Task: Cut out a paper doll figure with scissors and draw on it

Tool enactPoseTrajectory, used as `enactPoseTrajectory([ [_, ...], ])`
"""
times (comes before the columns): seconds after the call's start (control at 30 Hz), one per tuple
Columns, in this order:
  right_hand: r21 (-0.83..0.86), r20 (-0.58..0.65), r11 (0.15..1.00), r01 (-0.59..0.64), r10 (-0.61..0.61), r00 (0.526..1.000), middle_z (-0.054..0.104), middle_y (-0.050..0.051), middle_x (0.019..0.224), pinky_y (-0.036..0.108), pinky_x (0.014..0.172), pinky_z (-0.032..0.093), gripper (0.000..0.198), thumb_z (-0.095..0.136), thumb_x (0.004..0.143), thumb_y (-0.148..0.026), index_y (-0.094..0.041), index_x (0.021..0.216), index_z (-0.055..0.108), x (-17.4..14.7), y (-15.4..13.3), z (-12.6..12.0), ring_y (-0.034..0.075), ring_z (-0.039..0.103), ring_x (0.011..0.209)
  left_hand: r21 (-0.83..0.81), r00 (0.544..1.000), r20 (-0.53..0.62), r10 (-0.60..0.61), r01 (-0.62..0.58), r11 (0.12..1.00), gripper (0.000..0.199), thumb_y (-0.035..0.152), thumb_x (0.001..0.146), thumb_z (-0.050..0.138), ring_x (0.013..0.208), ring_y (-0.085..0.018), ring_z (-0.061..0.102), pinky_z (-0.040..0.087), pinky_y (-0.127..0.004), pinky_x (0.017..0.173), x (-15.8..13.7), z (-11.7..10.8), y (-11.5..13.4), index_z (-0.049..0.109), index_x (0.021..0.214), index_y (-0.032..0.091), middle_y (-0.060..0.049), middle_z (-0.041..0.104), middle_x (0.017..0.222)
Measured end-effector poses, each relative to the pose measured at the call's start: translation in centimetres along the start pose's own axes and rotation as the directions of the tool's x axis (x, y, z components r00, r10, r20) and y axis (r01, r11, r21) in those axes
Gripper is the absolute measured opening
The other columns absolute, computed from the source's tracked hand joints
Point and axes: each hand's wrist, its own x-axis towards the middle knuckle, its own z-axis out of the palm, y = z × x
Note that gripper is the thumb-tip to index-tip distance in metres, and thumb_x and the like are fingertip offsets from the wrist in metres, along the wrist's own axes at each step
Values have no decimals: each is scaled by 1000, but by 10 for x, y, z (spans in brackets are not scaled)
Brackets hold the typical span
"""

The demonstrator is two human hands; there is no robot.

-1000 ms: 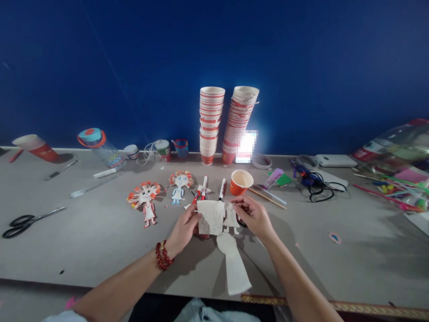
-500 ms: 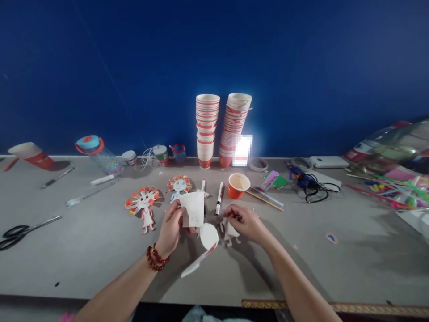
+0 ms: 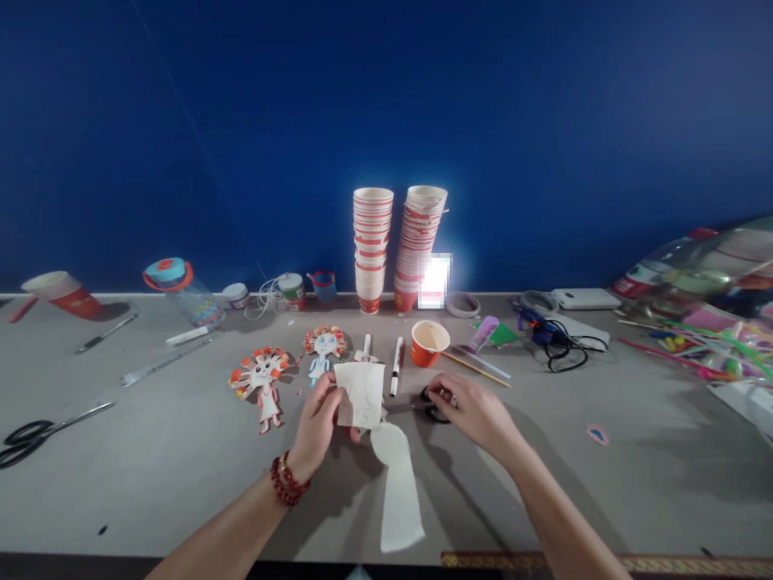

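Note:
My left hand (image 3: 320, 415) pinches a small white paper piece (image 3: 361, 395) with faint pencil lines on it. Below that paper, a white cut-out (image 3: 398, 483) with a rounded end and a long strip reaches toward the table's front edge; whether it is attached to the held piece I cannot tell. My right hand (image 3: 465, 407) closes its fingers on the black-handled scissors (image 3: 436, 412), low over the table, blades toward the left. Two paper dolls with orange-fringed heads, one in red (image 3: 266, 387) and one in blue (image 3: 323, 350), lie left of the held paper.
Behind stand two tall stacks of paper cups (image 3: 370, 250). A cut paper cup (image 3: 430, 345), a marker (image 3: 396, 366) and sticks (image 3: 477, 369) lie beyond my right hand. Other scissors (image 3: 54, 431) rest at left. A glue gun (image 3: 543, 326) and craft supplies (image 3: 713, 346) are at right.
My right hand has moved slightly right and now has scissors at its fingers; the pale cut-out that was under it is gone from there. The left-hand paper and long strip shifted right.

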Motion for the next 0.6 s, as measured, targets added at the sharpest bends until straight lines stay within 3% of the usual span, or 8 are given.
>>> enactPoseTrajectory([
  [0.13,-276,113,961,21,10,994,66,8,110,29,76,46,32,51,79,-13,-20,107,63,-8,1,-3,24,63,99,74,997,64,-33,29,997,32,40,92,47,40,-13,61,46,-23,41,-5,6,0,49,115,18,1,67,70],
  [0.27,-419,179,905,76,1,984,66,13,104,31,81,46,33,50,74,-8,-15,102,65,-5,-4,2,28,60,103,72,995,90,-53,47,996,31,42,92,47,45,-16,64,49,-25,43,-7,9,0,48,114,20,0,68,71],
  [0.43,-347,199,927,139,-72,977,68,9,100,31,82,47,28,51,70,-9,-19,91,68,-9,8,-22,27,62,102,68,997,66,-28,24,997,28,43,91,49,48,-16,65,54,-29,50,-7,8,1,49,109,21,-2,70,81],
  [0.53,-258,201,963,74,-22,979,70,6,89,31,75,47,21,55,70,-14,-21,85,68,-21,23,-42,25,64,87,60,997,72,-32,28,998,31,43,91,49,48,-16,65,54,-29,49,-8,8,3,47,114,21,-4,70,86],
  [0.6,-93,224,995,-44,64,973,69,2,76,27,62,45,16,56,75,-22,-23,86,67,-28,31,-48,20,63,70,55,996,82,-27,23,998,34,43,92,49,48,-17,66,54,-29,48,-9,8,4,46,117,21,-4,70,88],
])
